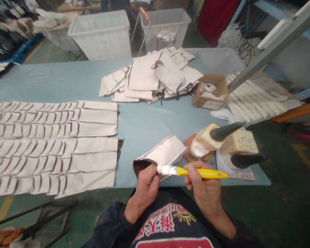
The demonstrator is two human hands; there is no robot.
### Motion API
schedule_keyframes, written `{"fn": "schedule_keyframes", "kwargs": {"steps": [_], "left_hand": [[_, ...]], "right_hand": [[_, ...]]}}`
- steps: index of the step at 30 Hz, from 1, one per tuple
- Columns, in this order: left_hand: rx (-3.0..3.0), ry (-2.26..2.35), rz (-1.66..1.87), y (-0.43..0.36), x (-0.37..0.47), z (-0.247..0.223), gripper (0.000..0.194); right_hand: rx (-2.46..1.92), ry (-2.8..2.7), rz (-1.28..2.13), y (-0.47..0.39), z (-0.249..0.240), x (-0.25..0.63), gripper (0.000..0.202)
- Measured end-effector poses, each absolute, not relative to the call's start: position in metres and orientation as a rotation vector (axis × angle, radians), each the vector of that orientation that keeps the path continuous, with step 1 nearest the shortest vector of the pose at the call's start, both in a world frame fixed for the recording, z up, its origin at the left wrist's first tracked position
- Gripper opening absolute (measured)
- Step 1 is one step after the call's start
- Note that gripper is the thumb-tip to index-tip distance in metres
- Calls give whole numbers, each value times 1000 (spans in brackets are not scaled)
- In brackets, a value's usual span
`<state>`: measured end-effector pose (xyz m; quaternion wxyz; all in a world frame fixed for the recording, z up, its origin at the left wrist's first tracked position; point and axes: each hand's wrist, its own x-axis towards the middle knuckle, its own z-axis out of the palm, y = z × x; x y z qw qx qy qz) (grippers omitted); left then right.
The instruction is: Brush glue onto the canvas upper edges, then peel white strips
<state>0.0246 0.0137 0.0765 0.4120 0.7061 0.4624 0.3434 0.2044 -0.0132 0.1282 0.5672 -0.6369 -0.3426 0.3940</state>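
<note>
My left hand (147, 184) pinches the near rim of a cream tube-shaped piece (167, 150) with a dark brown lining, which lies on the table edge with its mouth open toward the left. In my right hand (205, 187) is a yellow-handled paintbrush (196, 172), held level with its bristles pointing left. White stuff coats the bristles and part of the metal band. The bristle tip meets the rim right beside my left fingers; whether it touches the cloth or the fingers I cannot tell.
Overlapping rows of cream pieces (93, 148) cover the table's left side. A loose heap of them (144, 75) lies at the back, beside a cardboard box (212, 91) holding tape rolls. Two whitish containers with dark cone spouts (209, 137) stand right; white bins (100, 34) stand behind.
</note>
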Motion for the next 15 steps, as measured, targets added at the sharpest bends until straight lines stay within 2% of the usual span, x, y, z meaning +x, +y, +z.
{"fn": "schedule_keyframes", "kwargs": {"steps": [15], "left_hand": [[1708,1186,831,10,23,76,25]], "right_hand": [[-1499,-814,936,-8,126,207,39]]}}
